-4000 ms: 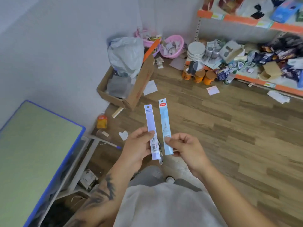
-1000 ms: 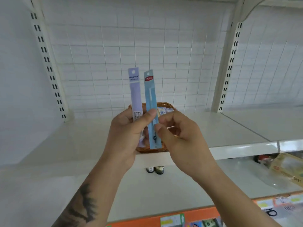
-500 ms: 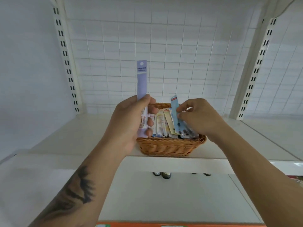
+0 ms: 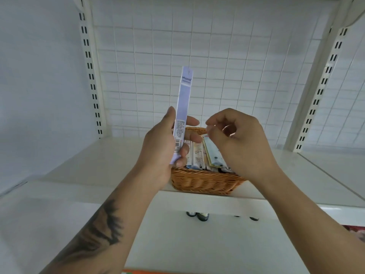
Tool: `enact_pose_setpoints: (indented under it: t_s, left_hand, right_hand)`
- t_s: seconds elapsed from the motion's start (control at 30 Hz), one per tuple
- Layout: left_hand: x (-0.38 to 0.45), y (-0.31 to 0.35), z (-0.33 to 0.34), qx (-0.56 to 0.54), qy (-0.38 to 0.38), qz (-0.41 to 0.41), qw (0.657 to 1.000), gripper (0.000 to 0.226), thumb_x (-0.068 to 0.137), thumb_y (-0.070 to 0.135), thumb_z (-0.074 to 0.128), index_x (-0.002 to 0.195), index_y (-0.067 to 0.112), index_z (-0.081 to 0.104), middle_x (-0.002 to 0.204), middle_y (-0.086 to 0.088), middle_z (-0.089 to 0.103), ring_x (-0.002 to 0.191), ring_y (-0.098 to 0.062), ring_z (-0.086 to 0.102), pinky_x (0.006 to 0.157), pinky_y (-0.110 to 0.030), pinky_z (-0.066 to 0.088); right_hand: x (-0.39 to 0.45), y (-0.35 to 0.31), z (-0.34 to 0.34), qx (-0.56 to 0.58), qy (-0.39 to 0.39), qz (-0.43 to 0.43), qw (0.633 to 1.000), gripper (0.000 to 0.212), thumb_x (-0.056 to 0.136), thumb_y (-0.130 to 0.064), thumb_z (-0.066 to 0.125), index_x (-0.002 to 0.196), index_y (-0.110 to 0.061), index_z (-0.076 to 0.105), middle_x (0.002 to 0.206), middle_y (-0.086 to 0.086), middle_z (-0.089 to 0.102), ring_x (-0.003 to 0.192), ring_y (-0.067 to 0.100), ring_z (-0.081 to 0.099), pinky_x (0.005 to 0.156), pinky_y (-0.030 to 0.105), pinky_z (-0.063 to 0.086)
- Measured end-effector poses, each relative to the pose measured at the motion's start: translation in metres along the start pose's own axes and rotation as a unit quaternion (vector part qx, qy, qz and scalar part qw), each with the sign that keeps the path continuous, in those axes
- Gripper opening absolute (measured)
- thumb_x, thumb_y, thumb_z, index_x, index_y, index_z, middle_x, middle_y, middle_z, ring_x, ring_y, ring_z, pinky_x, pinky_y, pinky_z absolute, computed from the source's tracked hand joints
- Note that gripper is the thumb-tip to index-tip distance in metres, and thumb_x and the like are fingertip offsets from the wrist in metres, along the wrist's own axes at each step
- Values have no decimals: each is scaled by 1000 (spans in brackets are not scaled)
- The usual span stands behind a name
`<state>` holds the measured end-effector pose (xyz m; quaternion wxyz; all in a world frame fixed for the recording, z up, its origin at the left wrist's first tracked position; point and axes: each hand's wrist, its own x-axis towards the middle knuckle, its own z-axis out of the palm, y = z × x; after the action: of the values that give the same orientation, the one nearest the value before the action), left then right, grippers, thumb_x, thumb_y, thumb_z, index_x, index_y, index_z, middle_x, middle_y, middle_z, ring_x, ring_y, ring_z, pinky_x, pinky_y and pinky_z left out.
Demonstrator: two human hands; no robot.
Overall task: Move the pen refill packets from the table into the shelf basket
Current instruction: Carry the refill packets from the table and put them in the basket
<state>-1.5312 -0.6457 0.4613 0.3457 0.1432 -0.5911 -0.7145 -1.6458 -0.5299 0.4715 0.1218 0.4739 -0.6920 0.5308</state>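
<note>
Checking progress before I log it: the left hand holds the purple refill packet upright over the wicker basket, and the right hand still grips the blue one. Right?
Not quite. In the head view the right hand holds nothing; the blue packet already lies in the wicker basket. The left hand does hold the purple packet upright.

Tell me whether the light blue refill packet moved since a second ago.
Yes. The light blue refill packet went down from above the woven wicker basket into it.

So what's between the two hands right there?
In the head view, a narrow gap shows the wicker basket's far rim and white grid wall behind; left hand grips the purple packet, right hand holds nothing.
</note>
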Motion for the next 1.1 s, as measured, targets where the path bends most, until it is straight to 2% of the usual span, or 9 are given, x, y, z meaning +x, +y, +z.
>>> enact_pose_setpoints:
  t_s: [0.17, 0.27, 0.37, 0.53, 0.63, 0.77, 0.87, 1.0, 1.1]
  left_hand:
    - [-6, -5, 11, -20, 37, 21, 999, 22, 95, 29, 60, 81, 14, 69, 73, -6, 59, 58, -20, 47, 50, -29, 35]
    - [-12, -13, 16, 18, 37, 50, 998, 28, 100, 27, 57, 75, 17, 62, 81, -14, 58, 71, -23, 53, 58, -35, 38]
    - [-20, -17, 22, 33, 13, 49, 998, 30, 105, 23, 53, 77, 22, 64, 98, -22, 70, 81, -27, 57, 64, -38, 39]
    - [-31, -11, 29, -18, -15, 48, 999, 21, 106, 17, 52, 95, 12, 69, 84, -6, 69, 68, -22, 63, 52, -30, 46]
    - [-33, -14, 24, 47, 5, 99, 994, 21, 106, 19, 54, 98, 14, 73, 94, -5, 76, 88, -25, 73, 71, -41, 60]
    - [-33, -29, -6, 332, 104, 295, 890, 15, 106, 33, 57, 111, 27, 69, 111, 17, 71, 108, 0, 63, 91, -10, 43]
    - [-35, -46, -38, 508, 139, 320, 788, 32, 105, 46, 47, 126, 28, 63, 125, 10, 65, 115, -9, 56, 99, -29, 38]
    - [-53, -84, -74, 628, 129, 226, 734, 53, 106, 56, 28, 143, 28, 53, 132, 4, 65, 127, -24, 58, 118, -57, 32]
    - [-60, -107, -90, 693, 105, 202, 684, 60, 107, 56, 19, 143, 25, 56, 127, 1, 68, 127, -28, 58, 121, -60, 25]
  right_hand:
    - [-27, -12, 11, 93, 36, -80, 992, 14, 95, -13, 70, 90, -26, 69, 80, -15, 69, 76, 13, 64, 66, 19, 48]
    - [-40, -7, 13, 125, 51, -79, 988, 15, 94, -13, 73, 93, -27, 68, 83, -16, 70, 75, 13, 65, 65, 25, 52]
    - [-45, -2, 15, 87, 53, -85, 991, 21, 93, -20, 76, 98, -37, 64, 88, -17, 70, 80, 14, 65, 65, 32, 53]
    - [-46, 2, 7, 99, 50, -90, 990, 24, 93, -10, 71, 101, -32, 69, 86, -12, 71, 78, 17, 66, 65, 37, 55]
    - [-39, 0, 1, 130, 42, -56, 989, 19, 93, -8, 71, 100, -25, 73, 84, -4, 74, 75, 17, 67, 65, 30, 55]
    - [-12, 7, -15, 130, 48, 11, 990, 22, 91, -1, 66, 100, -19, 73, 74, 6, 72, 58, 15, 56, 56, 23, 45]
    - [12, 24, -28, 65, -12, 122, 990, 19, 91, -3, 66, 98, -20, 74, 76, 16, 73, 60, 20, 52, 61, 28, 42]
    - [19, 47, -28, -32, -74, 206, 975, 12, 94, -12, 67, 96, -20, 76, 89, 10, 74, 73, 20, 63, 60, 28, 46]
    - [15, 54, -21, -52, -94, 233, 966, 16, 97, -14, 63, 103, -21, 76, 96, -3, 71, 80, 8, 67, 45, 17, 47]
